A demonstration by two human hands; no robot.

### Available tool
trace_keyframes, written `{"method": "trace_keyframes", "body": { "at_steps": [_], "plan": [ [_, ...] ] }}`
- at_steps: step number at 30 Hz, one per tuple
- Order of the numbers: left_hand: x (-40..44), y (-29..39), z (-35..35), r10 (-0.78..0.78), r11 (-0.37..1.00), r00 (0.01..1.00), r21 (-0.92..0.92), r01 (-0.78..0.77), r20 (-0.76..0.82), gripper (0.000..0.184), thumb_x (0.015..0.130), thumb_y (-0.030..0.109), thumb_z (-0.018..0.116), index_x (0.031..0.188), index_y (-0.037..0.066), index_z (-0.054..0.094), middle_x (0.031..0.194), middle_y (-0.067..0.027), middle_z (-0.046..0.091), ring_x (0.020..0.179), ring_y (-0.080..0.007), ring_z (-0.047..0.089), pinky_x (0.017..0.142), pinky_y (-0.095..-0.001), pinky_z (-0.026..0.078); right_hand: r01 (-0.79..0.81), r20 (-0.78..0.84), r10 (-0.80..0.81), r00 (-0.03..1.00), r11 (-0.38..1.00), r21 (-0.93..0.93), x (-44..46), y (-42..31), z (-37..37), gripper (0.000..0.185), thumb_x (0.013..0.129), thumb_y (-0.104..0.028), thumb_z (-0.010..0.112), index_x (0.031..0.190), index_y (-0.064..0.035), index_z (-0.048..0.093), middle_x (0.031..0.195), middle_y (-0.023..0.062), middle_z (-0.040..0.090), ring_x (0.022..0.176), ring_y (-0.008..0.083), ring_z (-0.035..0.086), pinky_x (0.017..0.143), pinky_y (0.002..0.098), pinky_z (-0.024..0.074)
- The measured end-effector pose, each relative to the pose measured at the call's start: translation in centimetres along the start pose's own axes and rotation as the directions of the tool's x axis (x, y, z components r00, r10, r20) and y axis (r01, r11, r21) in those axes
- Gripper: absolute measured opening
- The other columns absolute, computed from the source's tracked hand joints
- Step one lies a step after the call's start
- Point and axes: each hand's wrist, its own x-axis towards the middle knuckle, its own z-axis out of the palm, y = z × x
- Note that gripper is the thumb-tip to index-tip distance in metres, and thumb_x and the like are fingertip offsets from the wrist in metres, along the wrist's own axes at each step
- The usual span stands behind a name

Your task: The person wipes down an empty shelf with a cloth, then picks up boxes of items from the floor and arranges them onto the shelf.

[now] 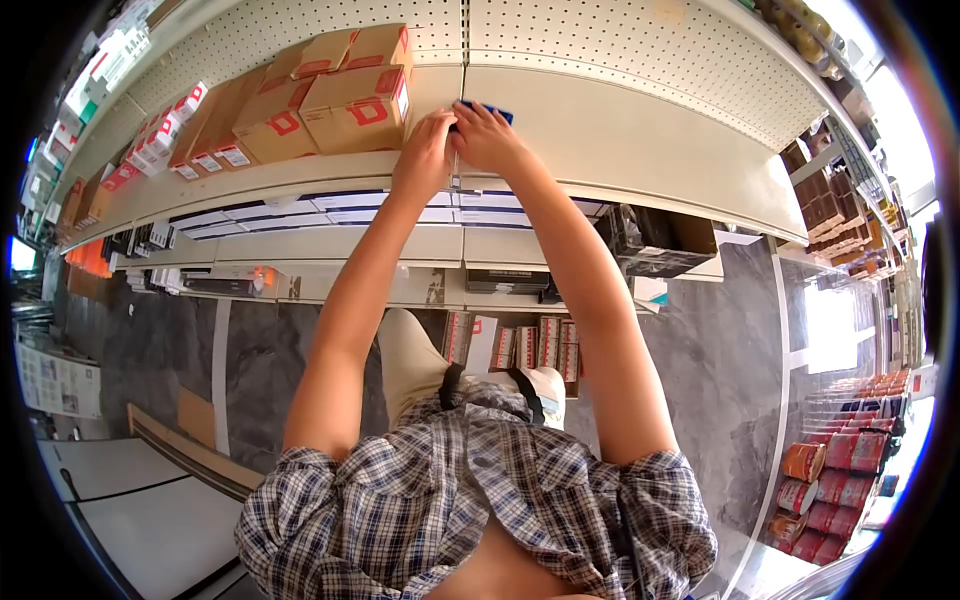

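Note:
Both of my hands meet over the top shelf [600,130], close to its middle. A small dark blue item [497,113] shows beyond the fingers of my right hand [484,138], which lie over it and look bent around it. My left hand [427,148] touches the right one from the left, its fingers curled together near the item's left end; what they hold, if anything, is hidden. Just left of my left hand stand brown cardboard boxes [355,108] with red marks.
Smaller white and red boxes [160,135] stand farther left on the shelf. Below are white-and-blue boxes [330,208] and an open black carton [655,240]. A perforated back panel [640,50] rises behind the shelf. Red packages [840,485] hang at the lower right.

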Motion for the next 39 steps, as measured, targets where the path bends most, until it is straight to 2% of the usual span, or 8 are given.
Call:
{"method": "trace_keyframes", "body": {
  "at_steps": [4,5,7,15,25,29,33,39],
  "plan": [
    [-0.3,-0.5,-0.2,-0.02,1.0,0.996,0.018,0.018,0.083,0.043,0.068,-0.017,0.041,0.107,0.0,0.05,0.112,-0.0192,0.053,0.113,-0.0339,0.048,0.096,-0.0409,0.038,-0.206,-0.03,0.209,0.978,0.976,0.072,3.5,6.4,0.4,0.047,0.085,-0.031,0.037,0.125,-0.0074,0.045,0.133,0.0133,0.044,0.125,0.0302,0.039,0.103,0.0453,0.0289],
    [-0.4,-0.5,-0.3,-0.019,1.0,0.997,0.026,0.017,0.077,0.043,0.068,-0.017,0.041,0.107,0.0,0.05,0.112,-0.0192,0.053,0.113,-0.0339,0.048,0.096,-0.0409,0.038,-0.347,0.157,0.33,0.931,0.933,0.093,2.7,8.2,-1.9,0.051,0.089,-0.028,0.029,0.135,-0.0062,0.034,0.145,0.0112,0.028,0.135,0.0285,0.023,0.11,0.0423,0.0189],
    [-0.4,-0.3,-0.3,-0.017,1.0,0.998,0.012,0.016,0.062,0.042,0.068,-0.017,0.041,0.106,0.0,0.05,0.11,-0.019,0.054,0.112,-0.0337,0.048,0.095,-0.0411,0.039,-0.465,0.009,0.465,0.885,0.885,-0.024,0.4,12.0,-2.5,0.056,0.088,-0.031,0.029,0.14,-0.0098,0.027,0.147,0.0102,0.024,0.136,0.0274,0.02,0.111,0.0418,0.0153],
    [-0.2,0.1,-0.2,-0.076,0.996,0.993,0.058,0.07,0.092,0.033,0.07,-0.013,0.043,0.1,0.0,0.052,0.11,-0.0175,0.056,0.111,-0.0321,0.05,0.094,-0.04,0.04,-0.134,0.152,0.131,0.98,0.991,0.008,7.5,6.2,-0.2,0.057,0.092,-0.044,0.029,0.14,-0.0151,0.029,0.148,0.001,0.023,0.136,0.0225,0.02,0.111,0.0385,0.0164],
    [-0.2,0.5,-0.6,-0.062,0.998,0.993,0.006,0.062,0.096,0.029,0.072,-0.01,0.046,0.098,-0.001,0.052,0.105,-0.0164,0.056,0.109,-0.0316,0.05,0.09,-0.0387,0.043,-0.547,0.012,0.547,0.837,0.837,0.002,1.4,19.2,-3.2,0.061,0.089,-0.048,0.032,0.14,-0.0145,0.032,0.146,0.0023,0.028,0.137,0.0222,0.02,0.111,0.0378,0.0154],
    [0.0,0.6,-0.3,-0.062,0.998,0.996,-0.008,0.062,0.057,0.032,0.071,-0.013,0.042,0.097,0.002,0.052,0.106,-0.0145,0.056,0.109,-0.031,0.05,0.09,-0.0393,0.042,-0.268,0.144,0.298,0.944,0.944,-0.195,7.3,17.9,2.5,0.061,0.088,-0.05,0.033,0.136,-0.0124,0.036,0.145,0.0041,0.03,0.135,0.0251,0.025,0.109,0.0413,0.0214],
    [-0.2,0.5,-0.3,-0.077,0.997,0.996,0.009,0.076,0.048,0.033,0.069,-0.014,0.044,0.097,0.001,0.052,0.106,-0.0143,0.056,0.109,-0.0307,0.05,0.091,-0.0395,0.042,-0.134,-0.03,0.134,0.991,0.991,-0.002,7.2,3.8,0.6,0.053,0.09,-0.044,0.031,0.131,-0.0128,0.042,0.142,0.0045,0.035,0.131,0.0263,0.031,0.108,0.0436,0.0239],
    [-0.1,0.1,-0.4,-0.041,0.998,0.998,0.041,0.039,0.056,0.031,0.068,-0.012,0.047,0.096,0.0,0.052,0.102,-0.0153,0.056,0.109,-0.0301,0.05,0.09,-0.0382,0.043,-0.141,0.105,0.214,0.971,0.87,-0.473,0.4,17.1,-2.1,0.041,0.092,-0.026,0.028,0.125,-0.0124,0.047,0.141,0.0048,0.036,0.131,0.0257,0.03,0.109,0.0421,0.022]
  ]
}}
